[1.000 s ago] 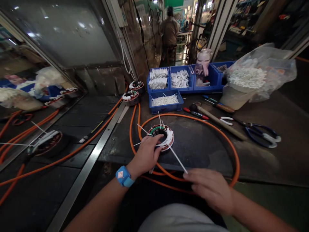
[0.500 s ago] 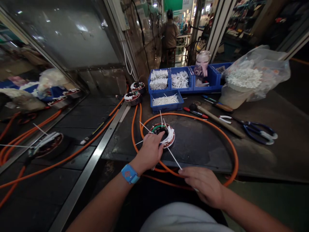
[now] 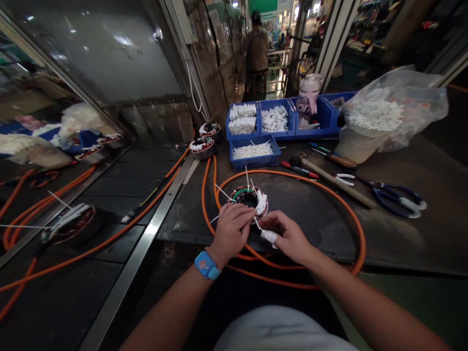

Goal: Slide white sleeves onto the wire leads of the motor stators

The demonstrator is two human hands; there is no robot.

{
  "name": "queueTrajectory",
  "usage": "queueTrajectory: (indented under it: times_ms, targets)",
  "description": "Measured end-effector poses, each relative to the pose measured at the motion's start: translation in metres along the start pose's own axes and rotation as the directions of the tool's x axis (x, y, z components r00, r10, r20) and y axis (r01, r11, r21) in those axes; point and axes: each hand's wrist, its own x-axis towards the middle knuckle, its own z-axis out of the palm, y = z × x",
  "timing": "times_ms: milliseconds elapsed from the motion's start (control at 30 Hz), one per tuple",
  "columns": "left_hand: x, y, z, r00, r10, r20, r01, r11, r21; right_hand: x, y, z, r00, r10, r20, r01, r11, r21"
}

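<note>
A ring-shaped motor stator [image 3: 263,210] with copper windings, green and white parts lies on the dark bench, several white cable ties sticking out around it. At its near left edge, my left hand [image 3: 233,228], with a blue watch on the wrist, has its fingers closed by the base of one cable tie [image 3: 257,223]. My right hand [image 3: 290,239] is closed at the same tie's outer end, close to the ring; its thumb has a white wrap. The fingers partly hide the tie and the stator's near rim. An orange cable [image 3: 360,234] loops around the stator.
Blue bins [image 3: 278,134] with white sleeves stand behind, and a blue tray [image 3: 256,163] of cable ties before them. A hammer [image 3: 336,183], blue-handled scissors [image 3: 397,200] and a bagged tub [image 3: 360,141] lie right. Two more stators [image 3: 202,150] sit back left, beside a metal strip [image 3: 146,239].
My right hand has moved up and left, from the far end of the tie to beside the stator. My left hand's fingers have shifted from the ring's centre to its near edge.
</note>
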Motion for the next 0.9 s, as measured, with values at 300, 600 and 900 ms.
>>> queueTrajectory:
  times_ms: [300, 600, 900]
  targets:
    - [0.002, 0.001, -0.001, 1.000, 0.006, -0.015, -0.006, 1.000, -0.003, 0.012, -0.007, 0.005, 0.993, 0.026, -0.112, -0.051, 0.973, -0.225]
    - [0.000, 0.002, 0.001, 1.000, -0.006, -0.007, 0.006, 1.000, 0.005, 0.006, -0.007, 0.005, 0.997, -0.024, -0.077, 0.005, 0.971, -0.238]
    - [-0.004, 0.004, 0.004, 1.000, -0.010, -0.022, 0.011, 0.999, 0.035, -0.010, 0.011, -0.002, 0.993, -0.122, 0.001, 0.115, 0.933, -0.342]
